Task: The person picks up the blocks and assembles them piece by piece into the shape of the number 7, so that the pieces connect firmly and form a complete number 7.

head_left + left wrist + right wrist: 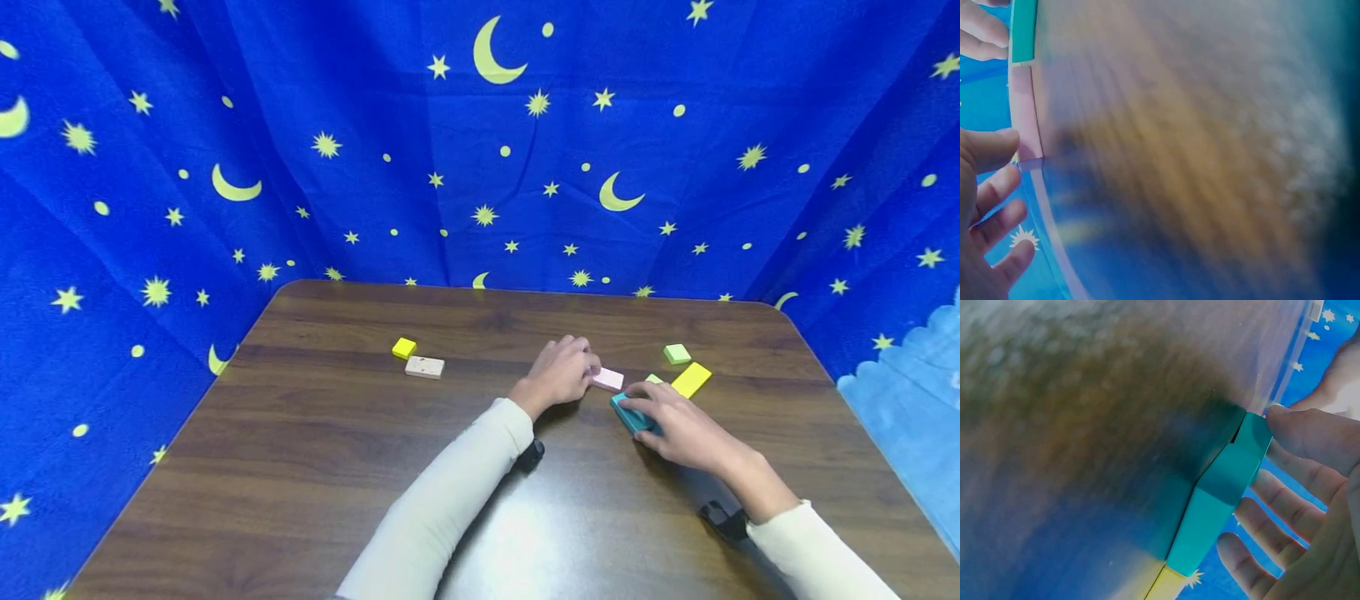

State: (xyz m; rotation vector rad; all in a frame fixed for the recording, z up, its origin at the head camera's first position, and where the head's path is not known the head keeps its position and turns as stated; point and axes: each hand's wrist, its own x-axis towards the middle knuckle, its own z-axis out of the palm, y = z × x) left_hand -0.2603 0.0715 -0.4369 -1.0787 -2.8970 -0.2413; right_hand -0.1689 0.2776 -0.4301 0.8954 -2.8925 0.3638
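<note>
Here, right fingers (1302, 515) pinch a teal block (1216, 495); left fingers (999, 226) touch a pink block (610, 381), whether pinching I cannot tell.

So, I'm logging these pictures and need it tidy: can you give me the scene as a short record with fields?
Surface: brown table
Backdrop: blue cloth with moons and stars
Left hand: touches the end of the pink block; whether it pinches is unclear
Right hand: grips the teal block; one piece or two is unclear
Beyond right hand: yellow bar, far green block, near green block (partly hidden)
Left of both hands: small yellow block beside white block
</note>
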